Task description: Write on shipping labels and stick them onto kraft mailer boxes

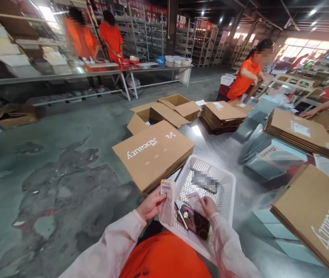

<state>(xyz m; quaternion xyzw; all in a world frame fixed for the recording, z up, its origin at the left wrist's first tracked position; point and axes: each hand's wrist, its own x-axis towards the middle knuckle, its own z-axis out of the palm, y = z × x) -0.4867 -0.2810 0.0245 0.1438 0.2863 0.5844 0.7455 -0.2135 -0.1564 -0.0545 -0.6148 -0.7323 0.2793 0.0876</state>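
My left hand [152,204] pinches a pale, flat packet with a barcode label [167,200] at the near left rim of a white perforated plastic basket [231,200]. Inside that basket, my right hand [208,207] is closed, its fingertips at a whitish packet [193,200]. Below my hands in the basket lie a dark phone [200,226] with a camera-like round part and a white-and-black pen [181,216]. A blurred-out item [205,181] rests at the basket's far end.
A stack of flat printed cartons [155,154] adjoins the basket on the left, with open boxes [149,116] behind. More flat cartons [317,220] and pale blue boxes [280,158] lie right on the shiny table [225,148]. A co-worker [247,77] stands across it.
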